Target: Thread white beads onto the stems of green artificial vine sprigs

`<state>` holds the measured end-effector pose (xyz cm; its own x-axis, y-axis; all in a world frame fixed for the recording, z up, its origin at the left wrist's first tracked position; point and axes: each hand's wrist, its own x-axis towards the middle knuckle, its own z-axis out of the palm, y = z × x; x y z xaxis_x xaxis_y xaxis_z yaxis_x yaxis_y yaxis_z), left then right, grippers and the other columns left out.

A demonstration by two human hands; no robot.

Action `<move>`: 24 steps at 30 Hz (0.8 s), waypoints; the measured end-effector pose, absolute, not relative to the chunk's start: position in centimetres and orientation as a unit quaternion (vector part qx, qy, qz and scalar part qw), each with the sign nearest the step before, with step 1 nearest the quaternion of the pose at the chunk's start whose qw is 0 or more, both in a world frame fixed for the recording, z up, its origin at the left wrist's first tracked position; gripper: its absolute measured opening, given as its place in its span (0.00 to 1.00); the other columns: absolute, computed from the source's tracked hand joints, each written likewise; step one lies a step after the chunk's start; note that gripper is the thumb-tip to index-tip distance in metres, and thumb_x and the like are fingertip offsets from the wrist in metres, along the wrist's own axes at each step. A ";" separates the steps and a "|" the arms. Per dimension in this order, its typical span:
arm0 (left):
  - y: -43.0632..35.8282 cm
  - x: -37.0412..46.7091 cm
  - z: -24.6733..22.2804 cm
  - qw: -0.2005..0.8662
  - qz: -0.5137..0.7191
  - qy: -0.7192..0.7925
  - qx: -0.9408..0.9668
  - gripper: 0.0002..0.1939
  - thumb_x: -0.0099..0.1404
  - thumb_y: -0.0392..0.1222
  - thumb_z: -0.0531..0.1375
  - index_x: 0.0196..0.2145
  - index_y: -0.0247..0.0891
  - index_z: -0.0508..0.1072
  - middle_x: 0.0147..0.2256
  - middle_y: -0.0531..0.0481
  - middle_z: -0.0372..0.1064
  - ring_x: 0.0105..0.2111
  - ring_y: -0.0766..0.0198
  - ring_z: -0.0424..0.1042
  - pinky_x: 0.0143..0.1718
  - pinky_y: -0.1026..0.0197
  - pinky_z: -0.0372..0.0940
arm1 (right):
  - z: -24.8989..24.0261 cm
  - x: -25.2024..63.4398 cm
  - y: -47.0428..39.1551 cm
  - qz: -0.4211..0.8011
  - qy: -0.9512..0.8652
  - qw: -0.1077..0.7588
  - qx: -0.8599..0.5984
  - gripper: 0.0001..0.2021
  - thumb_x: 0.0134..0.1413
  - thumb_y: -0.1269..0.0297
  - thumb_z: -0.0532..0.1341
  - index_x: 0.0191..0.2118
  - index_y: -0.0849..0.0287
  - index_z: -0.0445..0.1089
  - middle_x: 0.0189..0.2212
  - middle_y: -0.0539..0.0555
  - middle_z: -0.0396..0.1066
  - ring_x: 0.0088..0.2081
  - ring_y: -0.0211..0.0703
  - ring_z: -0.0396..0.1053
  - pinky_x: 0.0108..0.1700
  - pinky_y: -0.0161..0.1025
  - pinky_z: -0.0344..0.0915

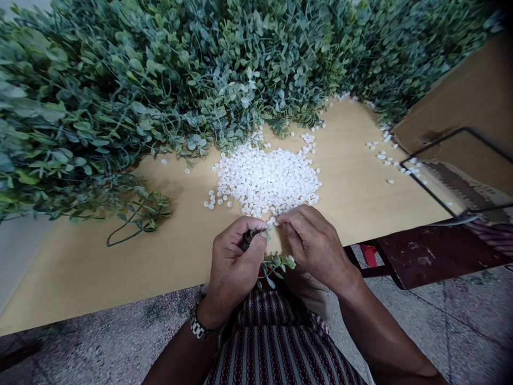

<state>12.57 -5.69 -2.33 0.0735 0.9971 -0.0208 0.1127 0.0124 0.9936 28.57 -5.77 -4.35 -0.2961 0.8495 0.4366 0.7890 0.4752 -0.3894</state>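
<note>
Near the table's front edge, my left hand (237,262) is closed with thumb and fingers pinched round a green plant sprig (276,263), whose leaves hang below the fingertips. Just to the right, my right hand (315,243) has its thumb and fingertips pressed together at the near edge of a pile of small white pieces (268,179). Whatever those fingertips pinch is too small to make out. A loose looped sprig (138,219) lies on the table to the left.
A big heap of green artificial foliage (180,69) covers the back of the tan table (180,256). At the right are a cardboard box (465,96), a dark wire frame (430,195) and scattered white pieces. A dark red bench (436,254) stands below.
</note>
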 end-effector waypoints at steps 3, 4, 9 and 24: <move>-5.9 12.6 -2.4 0.504 0.458 0.509 0.526 0.04 0.57 0.35 0.56 0.26 0.35 0.69 0.15 0.57 0.59 0.16 0.72 0.56 0.18 0.69 0.53 | -3.9 29.1 -5.8 0.090 -0.799 0.315 -0.504 0.08 0.57 0.75 0.52 0.37 0.62 0.68 0.31 0.57 0.69 0.36 0.45 0.66 0.38 0.43 0.65; -5.9 12.6 -2.5 0.506 0.460 0.508 0.524 0.04 0.58 0.35 0.56 0.26 0.35 0.69 0.15 0.57 0.59 0.16 0.72 0.56 0.18 0.69 0.53 | -3.7 29.1 -5.7 0.100 -0.796 0.322 -0.503 0.08 0.58 0.74 0.52 0.37 0.61 0.68 0.31 0.57 0.69 0.35 0.45 0.66 0.38 0.43 0.65; -6.0 12.5 -2.8 0.497 0.459 0.506 0.535 0.04 0.58 0.33 0.56 0.27 0.36 0.69 0.16 0.57 0.61 0.16 0.71 0.58 0.19 0.68 0.55 | -3.7 28.9 -5.4 0.074 -0.820 0.293 -0.486 0.06 0.59 0.72 0.53 0.36 0.62 0.68 0.30 0.57 0.69 0.35 0.45 0.66 0.37 0.43 0.64; -4.8 12.8 -2.4 0.506 0.436 0.454 0.590 0.06 0.58 0.30 0.54 0.26 0.37 0.68 0.33 0.47 0.70 0.31 0.64 0.69 0.32 0.63 0.63 | -4.1 29.4 -5.8 0.163 -0.764 0.430 -0.454 0.06 0.54 0.76 0.57 0.34 0.58 0.67 0.29 0.52 0.67 0.33 0.40 0.65 0.34 0.40 0.63</move>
